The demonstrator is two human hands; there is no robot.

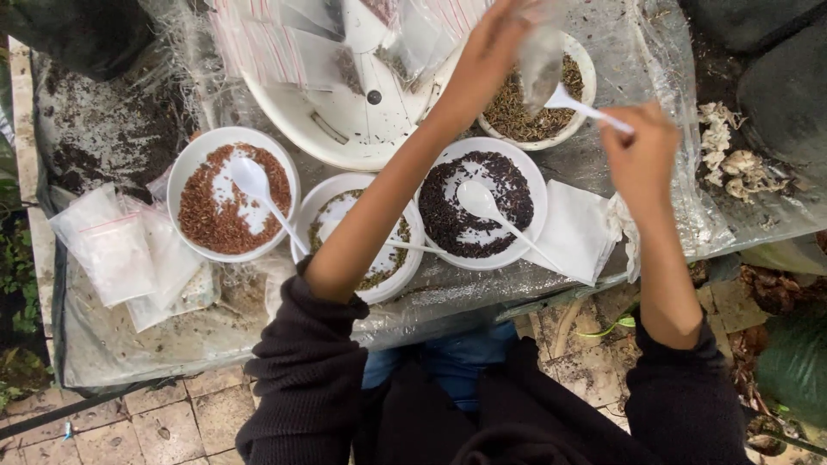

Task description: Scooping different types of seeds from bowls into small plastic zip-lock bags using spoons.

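Both black sleeves reach out from the bottom of the view, and the right hand (642,155) is closed in a pinch on the handle of a white plastic spoon (579,106). The spoon's long axis runs from that hand up and to the left, its bowl tipped into the mouth of a small clear plastic bag (541,65). The left hand (495,39), reaching furthest out, grips that bag by its top and lets it hang just above a white bowl of brownish seeds (527,120), so bag and spoon meet between the two hands, nearer the left. Below the left forearm sit three more white bowls, each with its own spoon: dark seeds (448,220) just right of the arm, a paler mix (327,220) partly under it, reddish seeds (207,220) well out to the left. A white folded paper (573,228) lies under the right wrist. Further left rests a heap of empty clear bags (116,250). Beyond the hands stands a big white basin (336,120) with more bags. The table wears a soil-flecked plastic sheet (129,336); paving stones (172,422) show below.
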